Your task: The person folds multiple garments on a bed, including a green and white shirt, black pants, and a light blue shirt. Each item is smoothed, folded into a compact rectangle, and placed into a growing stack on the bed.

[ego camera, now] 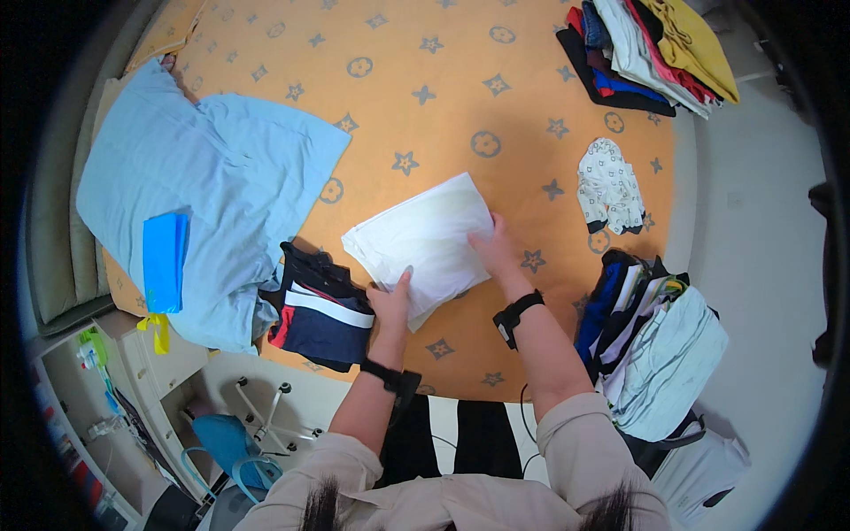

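A folded white garment [428, 239] is held between my two hands, over the orange patterned bedsheet [425, 133]. My left hand [392, 300] grips its lower left edge, thumb on top and fingers hidden underneath. On the right edge, my right hand [493, 249] has hold of the cloth, with part of the fingers out of sight. Just left of my left hand lies a folded pile of dark clothes [325, 332] with white and red parts. Small white printed pants [609, 186] with dark cuffs lie flat to the right of my right hand.
A light blue pillow [219, 152] lies at the left, bearing a blue plastic packet [165, 259]. Clothes piles stand at the far right corner [637, 60] and near right edge [651, 345]. A blue chair [229, 441] and a white cabinet [156, 358] stand below left.
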{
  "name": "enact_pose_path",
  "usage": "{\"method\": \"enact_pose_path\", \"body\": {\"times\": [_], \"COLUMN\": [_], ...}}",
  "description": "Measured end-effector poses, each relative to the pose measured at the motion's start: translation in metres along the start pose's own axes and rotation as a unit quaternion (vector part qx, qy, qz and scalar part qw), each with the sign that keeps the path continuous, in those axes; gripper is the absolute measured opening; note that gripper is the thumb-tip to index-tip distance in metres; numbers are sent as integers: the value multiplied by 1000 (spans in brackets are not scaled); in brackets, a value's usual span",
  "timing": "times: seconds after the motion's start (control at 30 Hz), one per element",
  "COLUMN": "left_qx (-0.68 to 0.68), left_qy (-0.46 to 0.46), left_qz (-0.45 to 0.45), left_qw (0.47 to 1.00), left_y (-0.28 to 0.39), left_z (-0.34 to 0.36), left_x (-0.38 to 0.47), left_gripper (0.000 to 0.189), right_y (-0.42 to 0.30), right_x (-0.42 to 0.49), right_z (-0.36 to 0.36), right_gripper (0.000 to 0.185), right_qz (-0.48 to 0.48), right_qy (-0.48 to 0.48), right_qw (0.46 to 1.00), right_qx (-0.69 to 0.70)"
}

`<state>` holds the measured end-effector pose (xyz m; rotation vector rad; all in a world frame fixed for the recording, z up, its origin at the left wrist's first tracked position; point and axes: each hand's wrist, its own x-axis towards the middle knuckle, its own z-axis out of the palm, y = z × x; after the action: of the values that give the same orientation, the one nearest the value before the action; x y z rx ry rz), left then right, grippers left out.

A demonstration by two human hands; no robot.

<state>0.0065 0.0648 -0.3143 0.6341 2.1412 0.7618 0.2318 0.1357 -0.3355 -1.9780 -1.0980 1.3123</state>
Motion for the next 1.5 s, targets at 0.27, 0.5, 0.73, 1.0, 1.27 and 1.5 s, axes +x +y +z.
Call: {"method": "enact_pose_path", "body": {"times": [0.27,0.5,0.73,1.0,1.27,1.5], "left_qx": [-214,-144,-14,110,312,422], "left_qy": [-294,-463,-582,-614,-545,-352], "left_qz": [-30,10,243,477,659,654], "left_qw": [931,875,776,619,414,519], "left_y": [44,68,109,246,334,264], "left_z": [-70,-159,-132,-16,132,188], "left_x": [-17,-150,-262,-401,-466,-447], "left_gripper": [45,45,39,32,35,72], "right_y": [-6,-32,-14,16,94,101], "right_x": [-125,-339,-487,-535,-451,-435], "right_z": [-35,-94,-177,-297,-301,-339], "right_gripper": [36,35,30,37,45,43], "right_qz": [-53,-58,-39,-78,-115,66], "right_qy": [-30,102,239,285,127,37], "right_qw": [963,958,929,875,913,845], "right_qx": [261,263,281,384,369,529]}}
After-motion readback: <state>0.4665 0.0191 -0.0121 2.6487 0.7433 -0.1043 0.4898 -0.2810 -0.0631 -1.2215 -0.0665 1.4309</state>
